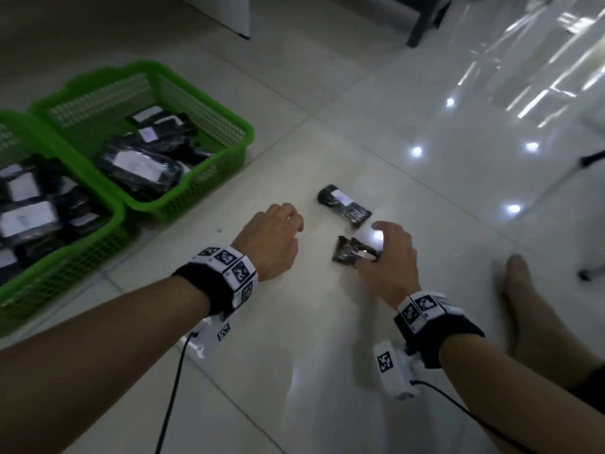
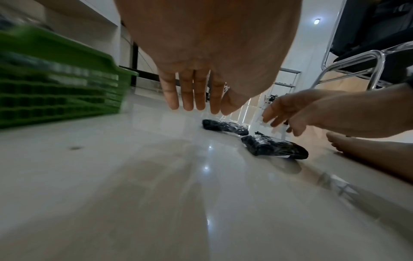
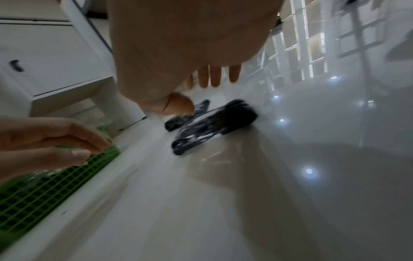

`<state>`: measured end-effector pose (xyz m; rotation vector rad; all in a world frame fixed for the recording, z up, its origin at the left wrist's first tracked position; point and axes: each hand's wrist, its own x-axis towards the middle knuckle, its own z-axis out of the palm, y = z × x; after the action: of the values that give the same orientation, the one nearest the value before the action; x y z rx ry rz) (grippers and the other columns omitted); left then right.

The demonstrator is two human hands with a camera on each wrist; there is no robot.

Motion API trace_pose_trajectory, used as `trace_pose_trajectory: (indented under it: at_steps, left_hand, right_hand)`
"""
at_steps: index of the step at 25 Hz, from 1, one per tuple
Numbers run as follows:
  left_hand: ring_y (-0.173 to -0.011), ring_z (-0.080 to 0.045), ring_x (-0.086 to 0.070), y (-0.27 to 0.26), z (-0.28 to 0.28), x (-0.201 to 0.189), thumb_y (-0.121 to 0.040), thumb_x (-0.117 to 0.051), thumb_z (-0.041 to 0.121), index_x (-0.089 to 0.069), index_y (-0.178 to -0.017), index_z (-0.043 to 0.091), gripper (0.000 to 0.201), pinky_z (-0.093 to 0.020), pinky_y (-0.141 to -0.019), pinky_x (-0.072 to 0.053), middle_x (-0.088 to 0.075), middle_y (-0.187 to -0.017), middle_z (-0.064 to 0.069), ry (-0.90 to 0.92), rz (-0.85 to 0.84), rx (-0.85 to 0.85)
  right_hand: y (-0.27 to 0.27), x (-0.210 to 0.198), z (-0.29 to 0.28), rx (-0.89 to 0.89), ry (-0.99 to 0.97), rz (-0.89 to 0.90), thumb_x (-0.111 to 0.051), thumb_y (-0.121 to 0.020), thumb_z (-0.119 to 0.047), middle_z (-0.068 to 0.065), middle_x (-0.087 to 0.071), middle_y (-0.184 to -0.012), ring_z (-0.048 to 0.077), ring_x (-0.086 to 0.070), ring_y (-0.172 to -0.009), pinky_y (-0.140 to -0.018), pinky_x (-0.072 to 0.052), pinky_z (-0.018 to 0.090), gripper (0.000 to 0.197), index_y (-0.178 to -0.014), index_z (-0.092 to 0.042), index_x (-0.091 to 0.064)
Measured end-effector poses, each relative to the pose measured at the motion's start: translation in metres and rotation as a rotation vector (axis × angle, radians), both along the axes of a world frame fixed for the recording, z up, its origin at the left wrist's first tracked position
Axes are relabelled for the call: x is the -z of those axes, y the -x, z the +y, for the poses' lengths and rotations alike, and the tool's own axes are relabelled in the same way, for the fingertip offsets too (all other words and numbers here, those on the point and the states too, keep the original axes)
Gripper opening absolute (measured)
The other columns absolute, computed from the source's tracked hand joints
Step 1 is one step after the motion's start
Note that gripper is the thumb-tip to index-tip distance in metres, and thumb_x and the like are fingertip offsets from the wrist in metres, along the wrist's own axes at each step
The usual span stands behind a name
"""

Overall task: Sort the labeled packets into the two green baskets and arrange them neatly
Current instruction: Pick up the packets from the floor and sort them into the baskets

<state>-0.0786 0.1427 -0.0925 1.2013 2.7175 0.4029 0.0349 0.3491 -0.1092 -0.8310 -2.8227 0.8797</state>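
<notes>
Two black wrapped packets lie on the glossy tile floor. The far packet (image 1: 343, 204) (image 2: 224, 125) (image 3: 174, 123) shows a white label. The near packet (image 1: 347, 253) (image 2: 274, 147) (image 3: 214, 127) lies partly under my right hand (image 1: 376, 247) (image 3: 201, 93) (image 2: 277, 120), which hovers over it with straight, spread fingers and grips nothing. My left hand (image 1: 294, 224) (image 2: 196, 106) (image 3: 89, 148) floats empty just left of both packets, fingers relaxed. Two green baskets stand at the left, the nearer basket (image 1: 114, 204) and the farther basket (image 1: 242, 126) (image 2: 67, 88) (image 3: 44, 190), each holding several labeled black packets.
A bare foot (image 1: 523, 290) (image 2: 357, 146) rests on the floor at the right. Chair legs (image 1: 422, 21) (image 2: 348, 61) stand beyond, and a white cabinet (image 1: 229, 14) (image 3: 55, 53) behind the baskets. Cables trail from both wrist cameras.
</notes>
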Motion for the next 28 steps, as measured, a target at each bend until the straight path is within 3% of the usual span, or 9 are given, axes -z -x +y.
trace_pose_trajectory:
  at_steps: [4,7,10,12,16,18,21,25,28]
  left_hand:
    - [-0.141,-0.022,-0.03,0.024,0.076,0.018,-0.094,-0.049,0.015,-0.042,-0.141,0.015,0.048,-0.039,-0.109,-0.035,-0.032,-0.154,-0.005,0.09,0.015,0.093]
    - [-0.152,-0.02,-0.004,0.041,0.112,0.032,-0.088,-0.055,0.006,-0.018,-0.155,0.016,0.078,-0.045,-0.119,-0.019,-0.01,-0.165,-0.002,0.238,-0.018,0.108]
    - [-0.145,-0.026,-0.021,0.048,0.124,0.041,-0.082,-0.061,0.009,-0.022,-0.153,0.018,0.081,-0.05,-0.116,-0.016,-0.026,-0.156,-0.005,0.285,0.03,0.041]
    - [-0.13,-0.028,-0.035,0.045,0.119,0.046,-0.081,-0.061,0.014,-0.042,-0.138,0.022,0.061,-0.049,-0.111,-0.022,-0.042,-0.136,-0.006,0.287,0.095,0.038]
    - [-0.112,-0.026,-0.048,0.033,0.088,0.041,-0.09,-0.057,0.024,-0.051,-0.117,0.021,0.028,-0.042,-0.096,-0.039,-0.053,-0.12,-0.003,0.169,-0.01,0.008]
    - [-0.105,-0.023,-0.049,0.031,0.068,0.022,-0.09,-0.061,0.035,-0.052,-0.114,0.022,0.028,-0.038,-0.084,-0.043,-0.054,-0.112,0.001,0.015,-0.085,-0.018]
    - [-0.102,-0.017,-0.046,0.036,0.018,-0.027,-0.078,-0.074,0.046,-0.055,-0.108,0.026,0.042,-0.035,-0.078,-0.045,-0.052,-0.104,0.007,-0.143,0.02,-0.044]
    - [-0.098,-0.017,-0.048,0.044,-0.06,-0.092,-0.072,-0.08,0.039,-0.058,-0.105,0.019,0.044,-0.029,-0.074,-0.038,-0.051,-0.101,0.005,-0.296,0.119,-0.148]
    - [-0.095,-0.016,-0.05,0.046,-0.126,-0.129,-0.077,-0.076,0.039,-0.059,-0.108,0.018,0.041,-0.03,-0.074,-0.04,-0.05,-0.103,0.004,-0.328,0.177,-0.259]
  right_hand:
    - [-0.026,0.014,0.025,-0.077,0.109,-0.076,-0.073,-0.077,-0.015,0.004,-0.061,-0.125,0.02,-0.053,-0.12,-0.095,-0.035,0.02,0.065,-0.139,-0.022,-0.054]
    - [-0.031,0.014,0.026,-0.114,0.048,0.1,-0.072,-0.08,-0.011,0.002,-0.071,-0.095,0.008,-0.056,-0.087,-0.072,-0.04,0.022,0.028,-0.108,-0.014,-0.071]
    - [-0.028,0.017,0.03,0.119,0.361,0.239,-0.064,-0.092,-0.014,-0.012,-0.07,-0.08,0.002,-0.058,-0.07,-0.063,-0.042,0.016,0.012,-0.096,-0.019,-0.074]
    - [-0.021,0.014,0.037,0.288,0.638,0.297,-0.055,-0.099,-0.016,-0.003,-0.068,-0.074,0.013,-0.058,-0.062,-0.055,-0.041,0.024,0.02,-0.09,-0.013,-0.073]
    - [-0.007,-0.011,0.039,0.352,1.081,0.257,-0.039,-0.106,-0.025,0.024,-0.068,-0.084,0.026,-0.052,-0.054,-0.05,-0.034,0.032,0.038,-0.102,-0.001,-0.069]
    - [-0.001,-0.022,0.034,0.316,1.126,0.228,-0.038,-0.106,-0.028,0.023,-0.068,-0.084,0.026,-0.051,-0.054,-0.05,-0.034,0.032,0.041,-0.105,-0.002,-0.068]
    - [0.012,-0.049,0.006,0.233,1.139,0.219,-0.041,-0.105,-0.031,0.021,-0.065,-0.081,0.025,-0.049,-0.053,-0.053,-0.034,0.033,0.038,-0.104,-0.003,-0.068]
    - [0.043,-0.095,-0.053,0.122,1.162,0.265,-0.054,-0.095,-0.021,0.013,-0.054,-0.073,0.026,-0.049,-0.052,-0.055,-0.033,0.035,0.021,-0.085,-0.004,-0.062]
    - [0.07,-0.128,-0.105,0.054,1.212,0.297,-0.047,-0.092,-0.013,0.013,-0.051,-0.073,0.026,-0.045,-0.052,-0.054,-0.029,0.034,0.018,-0.076,-0.006,-0.05]
